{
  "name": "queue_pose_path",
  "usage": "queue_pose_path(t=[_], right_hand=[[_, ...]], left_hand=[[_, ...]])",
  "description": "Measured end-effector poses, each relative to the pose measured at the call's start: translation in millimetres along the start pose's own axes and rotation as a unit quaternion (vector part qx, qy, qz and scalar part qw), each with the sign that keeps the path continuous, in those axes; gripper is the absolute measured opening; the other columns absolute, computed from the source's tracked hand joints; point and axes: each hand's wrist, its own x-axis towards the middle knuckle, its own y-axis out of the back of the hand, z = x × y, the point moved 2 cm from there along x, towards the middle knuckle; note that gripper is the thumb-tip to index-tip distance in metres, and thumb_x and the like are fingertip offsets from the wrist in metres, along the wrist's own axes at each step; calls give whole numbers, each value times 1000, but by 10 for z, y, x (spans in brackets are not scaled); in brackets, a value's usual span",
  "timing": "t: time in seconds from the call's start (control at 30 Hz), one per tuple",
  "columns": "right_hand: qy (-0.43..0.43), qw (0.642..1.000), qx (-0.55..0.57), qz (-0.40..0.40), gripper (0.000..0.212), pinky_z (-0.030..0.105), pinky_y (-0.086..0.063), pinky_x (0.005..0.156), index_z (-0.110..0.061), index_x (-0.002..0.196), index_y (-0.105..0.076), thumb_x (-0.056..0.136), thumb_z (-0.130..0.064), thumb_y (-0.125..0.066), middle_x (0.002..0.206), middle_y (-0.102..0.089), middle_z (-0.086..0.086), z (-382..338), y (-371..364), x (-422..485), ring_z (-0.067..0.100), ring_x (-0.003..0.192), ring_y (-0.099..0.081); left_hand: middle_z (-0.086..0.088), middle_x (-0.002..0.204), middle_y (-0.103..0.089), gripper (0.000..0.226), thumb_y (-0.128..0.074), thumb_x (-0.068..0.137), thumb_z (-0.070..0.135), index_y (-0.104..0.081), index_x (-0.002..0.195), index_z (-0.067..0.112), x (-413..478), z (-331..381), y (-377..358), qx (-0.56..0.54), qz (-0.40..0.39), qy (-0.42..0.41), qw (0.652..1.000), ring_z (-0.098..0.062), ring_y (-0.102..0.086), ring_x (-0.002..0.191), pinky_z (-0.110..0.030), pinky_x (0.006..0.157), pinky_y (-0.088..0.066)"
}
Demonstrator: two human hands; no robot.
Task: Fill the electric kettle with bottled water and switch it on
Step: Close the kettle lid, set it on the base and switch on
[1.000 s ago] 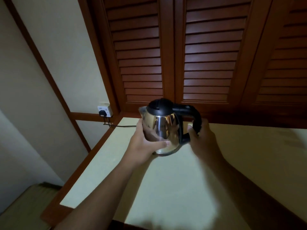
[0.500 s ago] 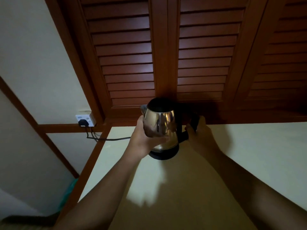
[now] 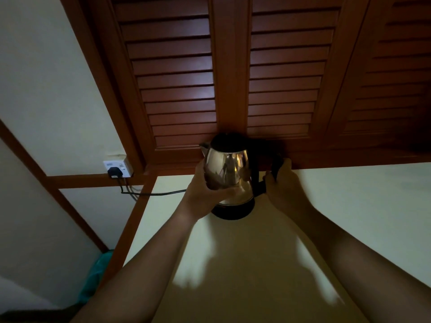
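Head cam, only view I've got: dim room, my arms run up from the bottom edge to the kettle (image 3: pixel 229 170), which sits upright at the back of the pale countertop (image 3: pixel 349 206), on its black base (image 3: pixel 233 212), just in front of the louvred wooden doors (image 3: pixel 210 78). Black lid on top is closed, spout points left.

My left hand (image 3: pixel 203 194) is wrapped round the steel body from the left side, fingers curled across the front lower part, thumb behind & out of sight. Firm grip on the kettle as far as I can see.

My right hand (image 3: pixel 283 183) is at the black handle (image 3: pixel 276 163) on the right side of the kettle, fingers closed round it; handle is mostly lost in shadow so I can't tell exactly how the fingers sit.

Left of the kettle a black cord (image 3: pixel 154 194) runs along the counter edge from behind my left hand to a black plug (image 3: pixel 114 171) seated in the white wall socket (image 3: pixel 117 166), on the wood rail by the cream wall (image 3: pixel 46 78). Whether the socket switch is on, can't tell at this res.

Something teal (image 3: pixel 98 276) shows low left, below counter level, too dark to ID.
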Motion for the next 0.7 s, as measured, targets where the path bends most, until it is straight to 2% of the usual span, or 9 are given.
queue_pose_path(t=[0.13, 0.27, 0.4, 0.57, 0.7], right_hand=[[1, 1000, -5, 1, 17, 28, -40, 48, -6, 112, -37, 99, -6, -49, 75, -55, 4, -28, -5, 50, 18, 61, -59], [0, 1000, 9, 2, 17, 28, -43, 46, -6, 112, -36, 100, -5, -48, 74, -56, 5, -6, -10, 8, 16, 59, -58], [11, 1000, -3, 11, 17, 27, -42, 46, -7, 113, -36, 101, -5, -47, 73, -57, 5, 11, -28, -3, 16, 58, -59], [21, 1000, -14, 15, 18, 25, -38, 44, -5, 114, -35, 101, -6, -47, 70, -56, 4, -10, -53, -1, 15, 54, -57], [17, 1000, -13, 13, 20, 28, -39, 44, -2, 116, -37, 100, -5, -47, 69, -56, 5, -9, -47, -4, 17, 53, -57]], left_hand=[[6, 131, -66, 105, -101, 66, 27, -39, 151, 32, 34, -8, 31, -17, -18, 13, 1000, -18, -67, 122, -40, 100, -60], [5, 134, -65, 98, -96, 71, 12, -40, 149, 28, -9, 29, 8, -36, -19, 5, 999, -15, -66, 124, -27, 92, -61], [8, 137, -63, 93, -91, 75, 0, -40, 142, 39, -44, 30, -8, -46, -26, -15, 998, -9, -67, 122, -20, 86, -58], [10, 132, -63, 90, -89, 77, -2, -39, 141, 37, -58, 39, 12, -47, -29, -18, 998, 1, -68, 115, -18, 83, -58], [8, 132, -63, 91, -91, 77, 6, -39, 145, 34, -71, 20, 26, -39, -26, -11, 999, -9, -68, 118, -17, 82, -58]])
